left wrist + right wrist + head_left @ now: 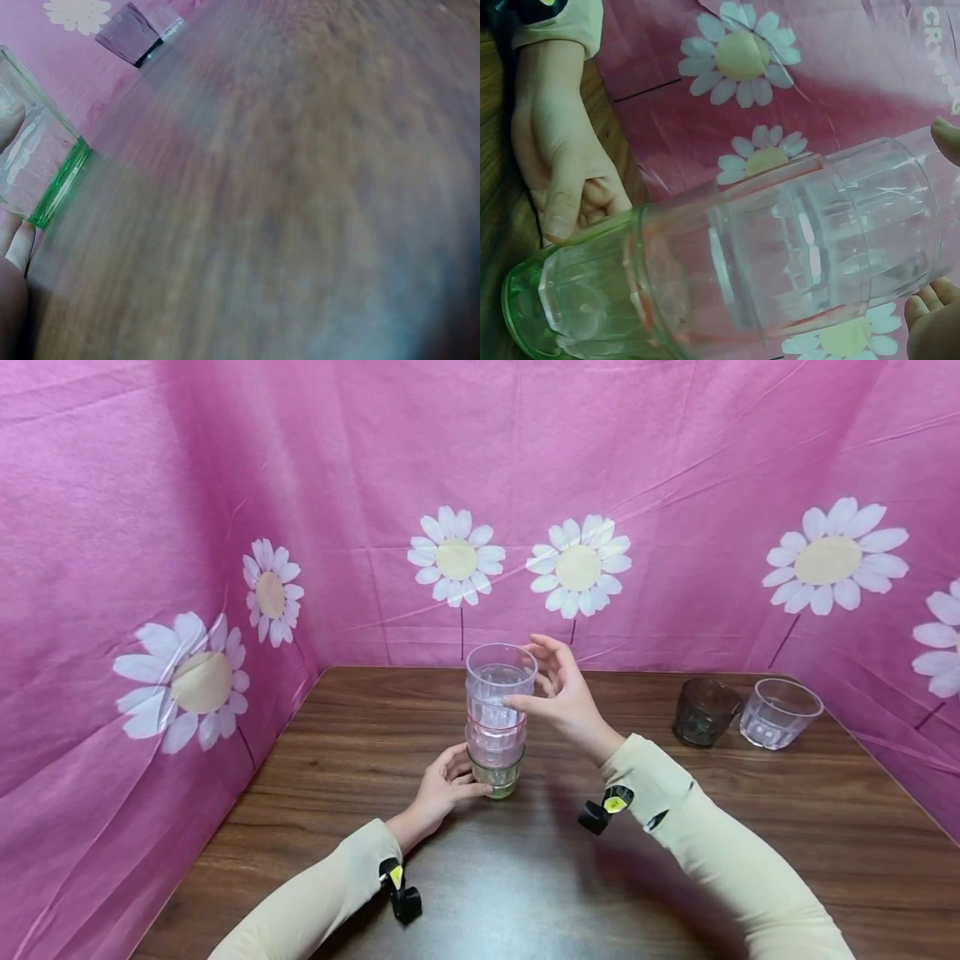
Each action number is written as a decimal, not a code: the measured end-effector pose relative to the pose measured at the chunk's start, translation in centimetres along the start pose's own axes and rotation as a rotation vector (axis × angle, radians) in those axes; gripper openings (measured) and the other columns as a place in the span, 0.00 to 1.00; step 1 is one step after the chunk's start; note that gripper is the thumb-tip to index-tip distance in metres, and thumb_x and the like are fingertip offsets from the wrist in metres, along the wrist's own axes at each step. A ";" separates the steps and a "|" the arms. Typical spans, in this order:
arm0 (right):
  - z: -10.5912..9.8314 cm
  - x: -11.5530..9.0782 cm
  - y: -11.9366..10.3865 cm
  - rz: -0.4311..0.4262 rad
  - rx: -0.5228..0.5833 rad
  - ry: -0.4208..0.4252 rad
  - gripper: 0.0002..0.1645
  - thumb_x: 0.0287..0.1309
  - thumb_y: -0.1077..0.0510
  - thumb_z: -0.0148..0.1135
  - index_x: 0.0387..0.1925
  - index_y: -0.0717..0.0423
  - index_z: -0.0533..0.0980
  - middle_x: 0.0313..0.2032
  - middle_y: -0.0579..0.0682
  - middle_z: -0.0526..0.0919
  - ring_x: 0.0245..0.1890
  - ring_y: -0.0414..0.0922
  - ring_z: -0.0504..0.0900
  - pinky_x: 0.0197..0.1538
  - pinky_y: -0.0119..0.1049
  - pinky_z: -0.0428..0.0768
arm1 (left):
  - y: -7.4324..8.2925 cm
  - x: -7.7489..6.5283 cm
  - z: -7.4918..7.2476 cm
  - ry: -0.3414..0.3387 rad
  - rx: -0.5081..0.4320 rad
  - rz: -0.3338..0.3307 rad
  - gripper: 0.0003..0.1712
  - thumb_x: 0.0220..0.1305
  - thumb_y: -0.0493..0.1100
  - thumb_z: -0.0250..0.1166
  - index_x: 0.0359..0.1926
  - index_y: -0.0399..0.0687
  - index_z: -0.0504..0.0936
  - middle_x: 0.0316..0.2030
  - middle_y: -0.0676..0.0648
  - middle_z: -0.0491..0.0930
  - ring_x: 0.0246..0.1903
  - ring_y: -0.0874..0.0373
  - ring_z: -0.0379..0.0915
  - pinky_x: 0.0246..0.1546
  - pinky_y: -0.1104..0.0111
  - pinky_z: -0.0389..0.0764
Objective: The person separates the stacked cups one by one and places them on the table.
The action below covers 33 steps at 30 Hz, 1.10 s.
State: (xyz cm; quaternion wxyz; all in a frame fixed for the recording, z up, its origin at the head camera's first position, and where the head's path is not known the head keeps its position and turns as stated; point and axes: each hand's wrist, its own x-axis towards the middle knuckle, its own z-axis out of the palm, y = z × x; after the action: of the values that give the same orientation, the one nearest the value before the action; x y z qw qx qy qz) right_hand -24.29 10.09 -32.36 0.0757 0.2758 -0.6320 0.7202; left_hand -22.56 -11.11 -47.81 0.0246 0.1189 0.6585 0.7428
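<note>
A tall stack of nested drinking glasses stands upright on the table, in the middle of the head view. Its lowest one is a green-tinted glass (506, 778), which my left hand (435, 795) holds low down, thumb in front and fingers round the far left side. Above it sits a pinkish glass (497, 739) with a red rim. Topmost is a clear, faintly violet glass (486, 683). My right hand (567, 702) grips its side, the thumb in front and the fingers partly hidden behind. In the right wrist view, fingers (934, 319) touch the upper glass.
Two more glasses stand side by side at the table's back right: a dark smoky glass (701, 714) and a clear glass (780, 717). The brown wooden table (337, 718) meets a pink curtain (360, 460) with white daisies at its back and sides.
</note>
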 end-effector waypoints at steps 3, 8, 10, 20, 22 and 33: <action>0.1 0.3 -0.3 0.012 0.010 -0.021 0.54 0.41 0.80 0.67 0.70 0.68 0.52 0.64 0.67 0.64 0.69 0.61 0.60 0.72 0.45 0.59 | 0.0 0.0 0.0 -0.001 0.001 -0.002 0.41 0.48 0.21 0.72 0.64 0.29 0.67 0.58 0.35 0.76 0.54 0.46 0.76 0.53 0.61 0.79; 0.0 0.6 -0.6 0.043 0.017 -0.045 0.56 0.41 0.79 0.68 0.71 0.67 0.52 0.65 0.66 0.64 0.68 0.61 0.62 0.72 0.46 0.60 | 0.1 0.0 0.1 0.003 -0.001 -0.009 0.41 0.48 0.21 0.72 0.65 0.30 0.67 0.58 0.36 0.76 0.53 0.47 0.76 0.53 0.62 0.79; 0.0 0.7 -0.7 0.051 0.017 -0.047 0.56 0.41 0.79 0.69 0.71 0.67 0.52 0.65 0.66 0.64 0.67 0.61 0.63 0.71 0.45 0.62 | 0.1 0.0 0.1 0.002 -0.002 -0.007 0.41 0.48 0.20 0.72 0.65 0.30 0.67 0.58 0.36 0.76 0.53 0.47 0.76 0.53 0.63 0.79; 0.0 0.8 -0.7 0.047 0.002 -0.024 0.52 0.41 0.79 0.69 0.68 0.68 0.55 0.65 0.66 0.67 0.66 0.61 0.66 0.69 0.43 0.66 | 0.0 0.0 0.1 0.002 0.005 0.005 0.41 0.48 0.21 0.72 0.64 0.29 0.68 0.58 0.35 0.76 0.54 0.46 0.75 0.55 0.61 0.78; 0.0 0.7 -0.7 0.046 -0.001 -0.018 0.51 0.41 0.79 0.70 0.68 0.67 0.57 0.65 0.65 0.68 0.65 0.60 0.67 0.69 0.42 0.67 | 0.0 0.1 0.1 0.002 0.009 0.006 0.41 0.48 0.21 0.72 0.64 0.29 0.68 0.58 0.36 0.76 0.54 0.46 0.75 0.55 0.61 0.78; -0.4 0.9 -1.2 -0.007 -0.056 0.020 0.49 0.40 0.81 0.72 0.67 0.65 0.64 0.63 0.65 0.72 0.60 0.48 0.76 0.61 0.42 0.76 | -0.1 0.1 0.1 -0.002 0.018 0.010 0.41 0.48 0.22 0.72 0.65 0.30 0.68 0.58 0.36 0.76 0.56 0.45 0.74 0.56 0.60 0.77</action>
State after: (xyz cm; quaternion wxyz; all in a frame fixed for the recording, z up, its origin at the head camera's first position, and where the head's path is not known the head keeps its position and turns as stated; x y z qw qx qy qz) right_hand -24.60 10.51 -30.93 0.0925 0.2686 -0.6500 0.7048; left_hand -22.70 -10.98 -47.93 0.0205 0.1230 0.6647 0.7367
